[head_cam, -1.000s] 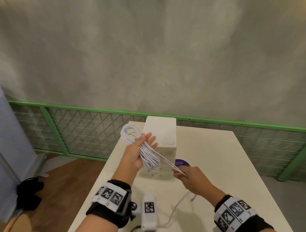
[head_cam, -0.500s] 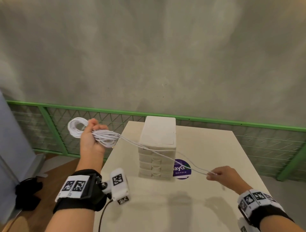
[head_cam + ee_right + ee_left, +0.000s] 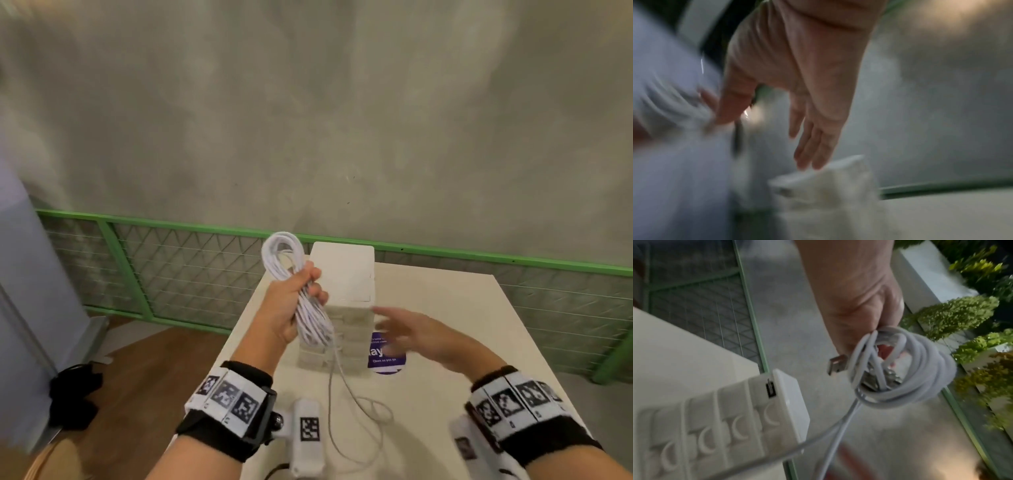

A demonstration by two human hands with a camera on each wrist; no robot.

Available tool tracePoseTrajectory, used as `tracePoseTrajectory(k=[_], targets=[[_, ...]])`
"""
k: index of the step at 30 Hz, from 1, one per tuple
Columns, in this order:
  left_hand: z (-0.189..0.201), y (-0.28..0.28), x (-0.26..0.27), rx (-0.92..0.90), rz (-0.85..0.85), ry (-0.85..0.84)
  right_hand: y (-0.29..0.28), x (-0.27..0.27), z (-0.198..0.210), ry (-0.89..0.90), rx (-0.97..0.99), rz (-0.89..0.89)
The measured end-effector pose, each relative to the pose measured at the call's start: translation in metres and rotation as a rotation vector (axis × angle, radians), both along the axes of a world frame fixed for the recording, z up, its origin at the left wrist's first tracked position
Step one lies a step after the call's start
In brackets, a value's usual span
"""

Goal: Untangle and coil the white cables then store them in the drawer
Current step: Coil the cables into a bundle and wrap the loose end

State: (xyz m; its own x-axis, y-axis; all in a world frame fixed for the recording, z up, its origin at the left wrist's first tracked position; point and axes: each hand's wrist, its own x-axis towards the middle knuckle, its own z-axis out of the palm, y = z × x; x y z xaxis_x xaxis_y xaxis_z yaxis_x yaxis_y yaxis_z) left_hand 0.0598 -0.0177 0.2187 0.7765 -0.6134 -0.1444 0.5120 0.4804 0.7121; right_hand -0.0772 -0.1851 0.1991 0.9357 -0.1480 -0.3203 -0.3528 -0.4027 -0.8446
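Note:
My left hand (image 3: 297, 301) grips a coil of white cable (image 3: 308, 308) in its fist, held up in front of the white drawer unit (image 3: 342, 270). In the left wrist view the cable coil (image 3: 906, 369) wraps round my fingers, a USB plug (image 3: 837, 364) sticking out beside it. A loose tail of cable (image 3: 356, 407) hangs from the coil onto the table (image 3: 445, 325). My right hand (image 3: 407, 329), blurred by motion, hovers with straight fingers (image 3: 813, 146) by the drawer unit's right side, holding nothing. The drawer unit (image 3: 721, 431) has several closed drawers.
A purple round sticker (image 3: 385, 356) lies on the table right of the drawer unit. A green mesh railing (image 3: 171, 270) runs behind the table, with a grey wall above. A dark bag (image 3: 72, 390) lies on the wooden floor at left.
My left hand swung back from the far left to the drawer unit with the coil. My right hand let go of the stretched cable, whose tail now lies slack on the table.

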Motion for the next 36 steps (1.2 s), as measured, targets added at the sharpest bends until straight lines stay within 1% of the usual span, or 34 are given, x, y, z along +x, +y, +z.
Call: tracePoseTrajectory(k=[1,2,4,5,6,8,10,11,14,15,17,19,23,24,26,29,31,32,34,36], targets=[[-0.002,-0.005,-0.006,0.005,-0.038,0.025,0.019,0.005,0.01,-0.111,0.169,-0.013],[-0.003,-0.009,-0.011,0.004,-0.067,0.055,0.032,0.009,0.012,-0.159,0.294,0.005],[-0.004,-0.012,-0.016,0.005,-0.088,0.089,0.054,0.011,0.011,-0.149,0.475,0.026],[-0.004,-0.011,-0.016,0.008,-0.083,0.086,0.061,0.008,0.012,-0.111,0.514,0.032],[-0.004,-0.009,-0.015,0.011,-0.072,0.082,0.061,0.005,0.012,-0.081,0.503,0.027],[-0.006,-0.002,-0.012,0.025,-0.057,0.074,0.055,-0.001,0.013,-0.037,0.427,-0.003],[-0.011,0.003,-0.01,0.055,-0.06,0.043,0.047,-0.006,0.013,-0.033,0.28,-0.019],[-0.013,0.004,-0.01,0.106,-0.067,0.011,0.045,-0.008,0.014,-0.047,0.145,-0.003],[-0.02,0.005,-0.011,0.341,-0.108,-0.133,0.043,-0.011,0.023,-0.059,-0.322,0.104],[-0.022,0.005,-0.012,0.395,-0.117,-0.17,0.045,-0.012,0.026,-0.059,-0.429,0.132],[-0.024,0.004,-0.013,0.456,-0.115,-0.201,0.049,-0.015,0.035,-0.058,-0.575,0.171],[-0.024,0.002,-0.013,0.453,-0.076,-0.159,0.057,-0.019,0.04,-0.067,-0.714,0.232],[-0.021,0.002,-0.011,0.326,0.008,0.056,0.073,-0.027,0.035,-0.054,-0.913,0.322],[-0.022,0.002,-0.01,0.339,0.008,0.066,0.077,-0.029,0.034,-0.052,-0.953,0.352],[-0.026,0.0,-0.013,0.451,-0.024,0.002,0.082,-0.029,0.035,-0.095,-1.0,0.413],[-0.025,-0.008,-0.027,0.671,-0.122,-0.228,0.086,-0.022,0.046,-0.225,-0.951,0.428],[-0.019,-0.013,-0.04,0.824,-0.204,-0.389,0.085,-0.015,0.053,-0.29,-0.89,0.371],[-0.015,-0.014,-0.045,0.892,-0.236,-0.436,0.084,-0.013,0.054,-0.294,-0.876,0.331],[-0.014,-0.016,-0.05,0.917,-0.285,-0.453,0.079,-0.008,0.053,-0.264,-0.854,0.24],[-0.015,-0.015,-0.054,0.847,-0.31,-0.422,0.073,-0.004,0.049,-0.246,-0.779,0.164]])
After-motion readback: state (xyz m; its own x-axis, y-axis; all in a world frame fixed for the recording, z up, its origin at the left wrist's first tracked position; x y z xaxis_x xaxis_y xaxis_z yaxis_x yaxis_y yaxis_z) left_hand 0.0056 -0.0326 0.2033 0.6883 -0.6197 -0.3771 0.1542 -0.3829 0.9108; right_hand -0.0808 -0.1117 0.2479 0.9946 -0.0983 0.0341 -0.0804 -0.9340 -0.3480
